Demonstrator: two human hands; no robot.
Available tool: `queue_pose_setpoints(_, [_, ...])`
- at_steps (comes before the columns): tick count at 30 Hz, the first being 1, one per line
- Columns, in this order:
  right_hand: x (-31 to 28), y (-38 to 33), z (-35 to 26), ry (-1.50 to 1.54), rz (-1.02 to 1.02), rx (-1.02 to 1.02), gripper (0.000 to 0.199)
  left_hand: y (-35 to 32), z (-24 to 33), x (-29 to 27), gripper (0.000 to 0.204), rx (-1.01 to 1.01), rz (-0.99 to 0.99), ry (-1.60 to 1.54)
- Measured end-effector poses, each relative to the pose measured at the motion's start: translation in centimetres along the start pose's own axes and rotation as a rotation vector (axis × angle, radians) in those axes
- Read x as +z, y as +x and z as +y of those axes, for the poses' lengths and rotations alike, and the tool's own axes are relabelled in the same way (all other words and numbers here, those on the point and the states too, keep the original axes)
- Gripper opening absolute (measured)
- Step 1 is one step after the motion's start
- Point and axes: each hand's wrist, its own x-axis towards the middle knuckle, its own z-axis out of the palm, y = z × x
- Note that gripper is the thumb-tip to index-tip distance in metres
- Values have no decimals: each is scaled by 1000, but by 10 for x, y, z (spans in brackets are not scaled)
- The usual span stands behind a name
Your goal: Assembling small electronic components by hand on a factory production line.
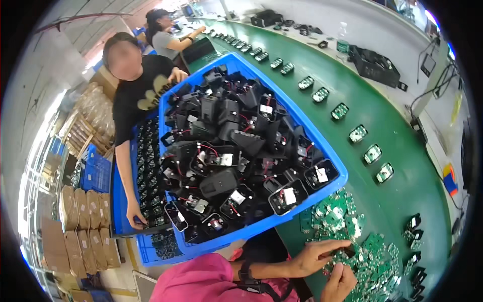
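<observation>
A loose pile of small green circuit boards lies on the green belt in front of me. My left hand, with a pink sleeve and a black wristwatch, reaches across the pile; its fingertips rest at a small dark part among the boards, and its grip is hidden. My right hand sits just below it with its fingers curled around a small green circuit board. A big blue crate heaped with black plastic housings with red wires stands just left of the pile.
A row of small green-faced units runs along the curved green belt. Black holders stand at the right. A person in a black shirt touches a tray of parts at left; another sits farther back. A black crate stands beyond the belt.
</observation>
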Motion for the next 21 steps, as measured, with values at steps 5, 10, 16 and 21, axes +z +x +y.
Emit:
queue_pose_setpoints(5, [16, 21, -21, 142, 42, -163, 27, 1, 23, -30, 50, 73, 116, 299])
queue_pose_setpoints(10, [15, 21, -18, 201, 114, -81, 27, 4, 21, -29, 49, -82, -18, 70])
queue_pose_setpoints(16, [12, 10, -6, 182, 136, -24, 31, 1, 22, -33, 50, -182, -176, -28])
queue_pose_setpoints(21, [19, 8, -2, 98, 125, -39, 36, -4, 25, -32, 49, -233, -175, -22])
